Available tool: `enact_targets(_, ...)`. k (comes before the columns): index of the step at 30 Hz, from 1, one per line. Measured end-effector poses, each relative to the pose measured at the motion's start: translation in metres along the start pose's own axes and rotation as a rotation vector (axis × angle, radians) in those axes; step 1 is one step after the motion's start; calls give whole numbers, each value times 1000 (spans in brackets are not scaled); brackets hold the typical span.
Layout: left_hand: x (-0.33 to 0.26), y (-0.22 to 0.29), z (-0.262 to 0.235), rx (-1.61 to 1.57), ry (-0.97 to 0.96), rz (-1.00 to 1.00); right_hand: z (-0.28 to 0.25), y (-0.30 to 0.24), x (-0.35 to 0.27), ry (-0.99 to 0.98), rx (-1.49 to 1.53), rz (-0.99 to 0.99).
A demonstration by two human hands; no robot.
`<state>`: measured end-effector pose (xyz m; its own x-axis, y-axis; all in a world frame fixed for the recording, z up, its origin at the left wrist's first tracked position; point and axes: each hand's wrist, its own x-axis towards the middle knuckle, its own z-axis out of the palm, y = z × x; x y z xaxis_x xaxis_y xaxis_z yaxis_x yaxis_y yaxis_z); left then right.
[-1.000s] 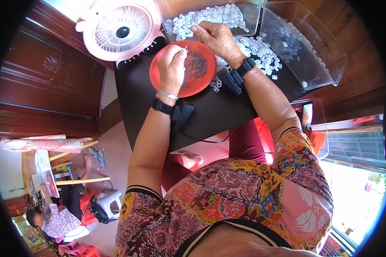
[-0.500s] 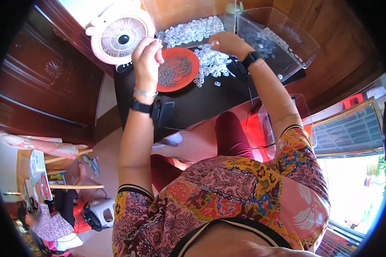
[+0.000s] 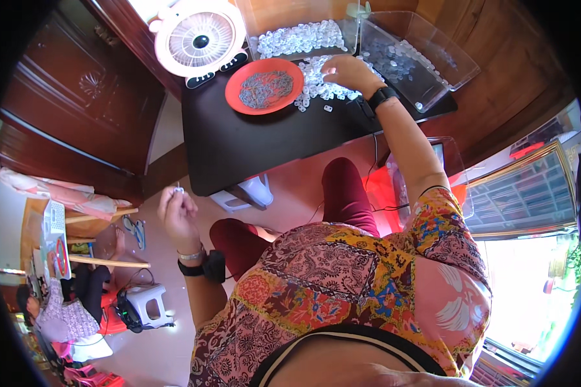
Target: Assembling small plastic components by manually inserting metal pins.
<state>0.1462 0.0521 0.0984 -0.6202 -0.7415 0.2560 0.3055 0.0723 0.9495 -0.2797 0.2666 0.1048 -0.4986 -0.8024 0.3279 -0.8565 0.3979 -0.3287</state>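
My left hand (image 3: pixel 179 216) is raised off the table's near left corner. Its fingers pinch a small white plastic piece (image 3: pixel 179 189), with a thin pin-like tip showing above it. My right hand (image 3: pixel 350 71) reaches over a loose pile of small white two-holed plastic pieces (image 3: pixel 311 92) on the dark table. Its fingers are curled together, and whatever they hold is hidden. Left of the pile sits an orange-red plate (image 3: pixel 237 103) with many thin grey metal pins (image 3: pixel 265 89) in it.
Behind the pile, a clear bin (image 3: pixel 295 40) holds more white pieces. Another clear bin (image 3: pixel 461 71) stands at the right. A pink-rimmed fan (image 3: pixel 201 41) is at the back left of the black table (image 3: pixel 252 145). A person (image 3: pixel 64 316) sits at the far left near a grey stool (image 3: pixel 152 303).
My left hand has moved from beside the plate back and down past the table's left edge. My right hand stays over the pile, slightly lower and to the right.
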Motion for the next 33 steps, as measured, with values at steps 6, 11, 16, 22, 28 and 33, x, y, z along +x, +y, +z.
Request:
enact_targets(6,-35,-12,-23,-31,102,-86,25,-15,-7,-26,-223,-58)
enact_targets(11,-48,-15,-29,-30,112,-98,31,-15,-3,0,-228,-23)
enact_targets(16,-54,-12,-31,-44,123,-90,35,-1,6,-35,-152,22)
enact_targets(22,-62,-12,-32,-80,98,-131,33,-7,6,-34,-167,24)
enact_targets(28,-63,-9,-24,-89,95,-145,25,-30,-6,193,-197,17)
enact_targets(33,-63,-1,-9,-99,-4,-147,0,-105,-34,337,370,4)
